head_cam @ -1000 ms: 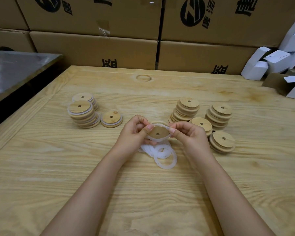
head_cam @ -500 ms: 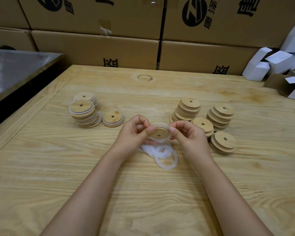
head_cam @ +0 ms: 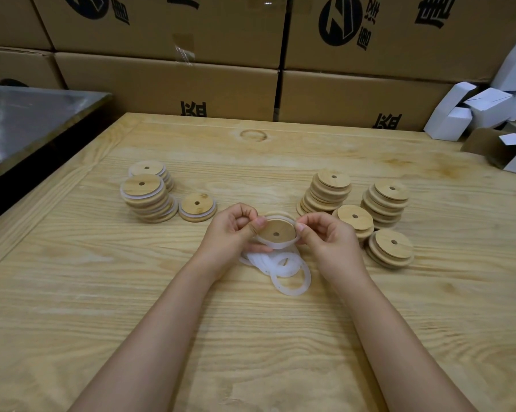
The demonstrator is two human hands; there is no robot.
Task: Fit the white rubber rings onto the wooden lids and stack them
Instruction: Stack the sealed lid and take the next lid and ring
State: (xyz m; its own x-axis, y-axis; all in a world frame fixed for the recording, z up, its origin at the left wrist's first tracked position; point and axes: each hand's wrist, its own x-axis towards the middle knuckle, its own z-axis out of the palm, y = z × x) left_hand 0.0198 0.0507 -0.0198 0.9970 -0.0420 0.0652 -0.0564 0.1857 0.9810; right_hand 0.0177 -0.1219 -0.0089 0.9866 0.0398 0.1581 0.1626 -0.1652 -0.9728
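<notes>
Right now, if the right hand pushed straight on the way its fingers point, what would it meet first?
The wooden lid it is pinching, with its ring. The right hand points leftward, so past the lid comes the left hand. Depth looks shared, though one view cannot confirm.

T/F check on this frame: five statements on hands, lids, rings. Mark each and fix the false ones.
1. The left hand and the right hand both hold one wooden lid with a white ring at its edge. True.
2. The loose rings lie at the far edge of the table. False: they lie just below the hands, on the near side of the held lid.
3. The left stacks show white rings between the lids. True.
4. The right stacks are already ringed. False: bare wood, with no white showing.
5. The held lid has a small centre hole. True.
</notes>
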